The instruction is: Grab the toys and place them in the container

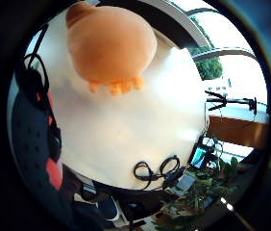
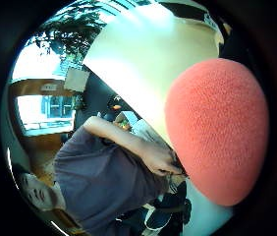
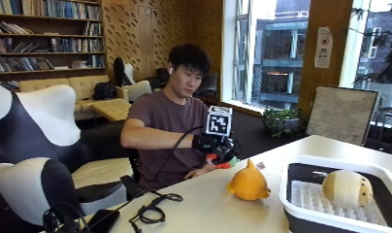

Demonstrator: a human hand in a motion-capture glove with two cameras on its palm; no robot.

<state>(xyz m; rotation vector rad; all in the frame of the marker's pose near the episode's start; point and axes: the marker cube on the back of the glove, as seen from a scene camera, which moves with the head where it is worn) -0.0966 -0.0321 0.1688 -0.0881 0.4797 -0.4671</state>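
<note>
1. The black-gloved right hand (image 3: 215, 147) is raised above the pale tabletop (image 3: 202, 204), in front of the seated person's chest. Its fingers are curled round a small red-orange ball-shaped toy with a knitted-looking surface (image 3: 219, 160), only a sliver of which peeks out beneath the glove.
2. That same red toy (image 2: 217, 130) fills much of the thumb-side palm view, so it sits right against the palm. Judging by this, the toy is lifted clear of the table so it can be carried over to the container.
3. An orange, rounded plush toy with a pointed top and little feet (image 3: 248, 183) stands on the table, just beside the near wall of the container and below the raised hand. The little-finger-side palm view looks down on it (image 1: 110, 45), which suggests the hand hangs close above it.
4. The white-rimmed, dark-walled container with a ribbed white floor (image 3: 293, 170) sits at the table's end; its spot within arm's reach looks chosen for easy dropping.
5. One cream-coloured round plush toy with dark dots (image 3: 346, 188) already lies inside it.
6. Count: three toys in all — one held, one on the table, one in the container — and one container.
7. The bare left hand (image 3: 199, 171) rests low at the table's edge, holding nothing that I can make out.
8. A coiled black cable (image 3: 151, 208) lies on the near part of the table.
</note>
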